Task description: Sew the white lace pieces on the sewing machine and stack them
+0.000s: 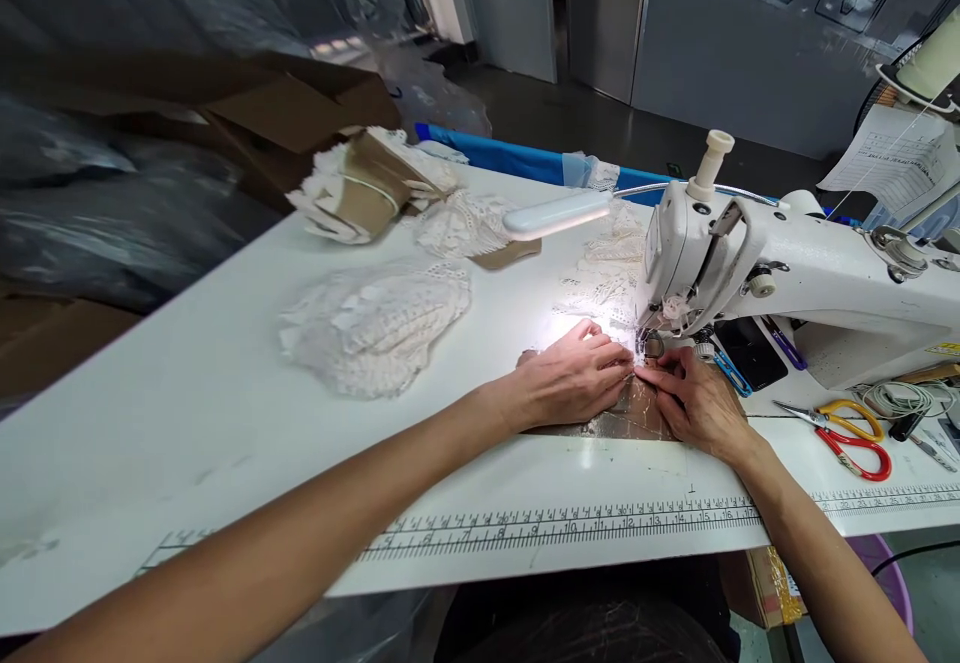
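1. Two bare hands close together at the needle end of a white sewing machine (825, 263): left hand (577, 378) to the left of the needle, right hand (701, 403) to the right.
2. Left hand: lies palm down, fingers bent and bunched, tips reaching right up to the needle area.
3. Right hand: rests with forefinger pointing at the same spot, its tip almost meeting the left fingertips, thumb a little apart below.
4. Grip: half-curled on both sides. Cannot tell pinching from plain pressing; too bright and too small at the fingertips.
5. White lace (611, 253): lies just beyond the left fingers, beside the machine head, in the glare of a slim lamp (559, 213). Cannot tell the amount under the fingertips.
6. Brown sheet (592, 428): lies flat beneath both hands, showing between them and along their near side, with pale threads across it.
7. Farther left on the white table (187, 393): bunched lace (375, 328), well apart from both hands.
8. Right of the right hand: dark phone (752, 351), blue cutter (733, 373) and scissors (840, 433) with yellow and red handles.
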Action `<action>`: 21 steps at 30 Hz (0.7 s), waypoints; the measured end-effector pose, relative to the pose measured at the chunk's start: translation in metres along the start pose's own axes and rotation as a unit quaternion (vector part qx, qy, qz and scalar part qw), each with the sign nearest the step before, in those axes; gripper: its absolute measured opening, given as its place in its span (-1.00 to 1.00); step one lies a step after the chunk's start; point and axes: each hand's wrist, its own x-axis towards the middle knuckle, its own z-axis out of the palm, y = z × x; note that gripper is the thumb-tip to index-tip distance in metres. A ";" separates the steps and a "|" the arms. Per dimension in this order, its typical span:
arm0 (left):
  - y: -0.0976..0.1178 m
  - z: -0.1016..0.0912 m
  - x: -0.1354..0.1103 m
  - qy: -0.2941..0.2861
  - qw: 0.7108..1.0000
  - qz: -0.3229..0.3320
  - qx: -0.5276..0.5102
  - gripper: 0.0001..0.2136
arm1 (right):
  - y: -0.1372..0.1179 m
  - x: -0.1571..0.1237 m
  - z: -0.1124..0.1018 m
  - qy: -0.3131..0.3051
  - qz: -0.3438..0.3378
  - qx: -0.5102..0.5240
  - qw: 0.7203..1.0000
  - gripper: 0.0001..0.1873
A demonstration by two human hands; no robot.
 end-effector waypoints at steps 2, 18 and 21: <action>0.000 -0.002 0.001 0.001 1.000 0.001 0.010 -0.72 | -0.002 0.000 -0.001 -0.004 0.002 -0.007 1.000 -0.60; -0.006 -0.008 0.002 -0.059 0.997 -0.037 -0.023 -0.74 | -0.021 0.012 -0.009 -0.051 0.032 -0.080 0.995 -0.59; -0.008 -0.007 0.002 -0.069 0.996 -0.053 -0.028 -0.72 | -0.027 0.018 -0.015 -0.095 0.054 -0.105 0.988 -0.57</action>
